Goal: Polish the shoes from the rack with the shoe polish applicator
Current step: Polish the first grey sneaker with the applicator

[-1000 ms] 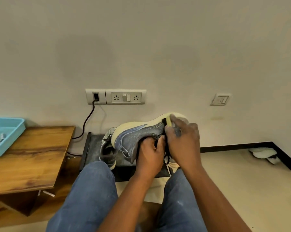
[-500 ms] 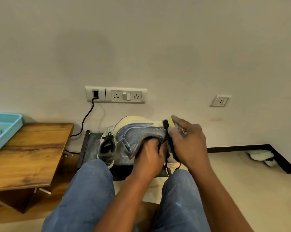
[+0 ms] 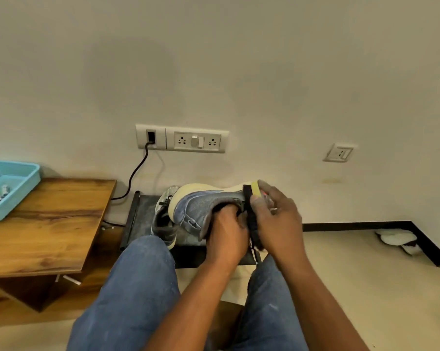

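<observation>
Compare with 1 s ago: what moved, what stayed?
The right hand has slid the applicator from the top of the sole down the shoe's heel side. The left hand still grips inside the shoe; the second shoe stays on the rack.

- You have even, soft indoor light; the plain cream wall [image 3: 239, 72] carries faint broad shadows.
- Wide-angle bending shows at the edges; the right hand [image 3: 277, 219] is slightly motion-blurred.

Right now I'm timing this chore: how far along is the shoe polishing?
Done: one blue shoe is off the rack. In hand: the left hand holds it while the right hand presses the applicator near its heel. Left: the grey shoe sits on the rack.
</observation>
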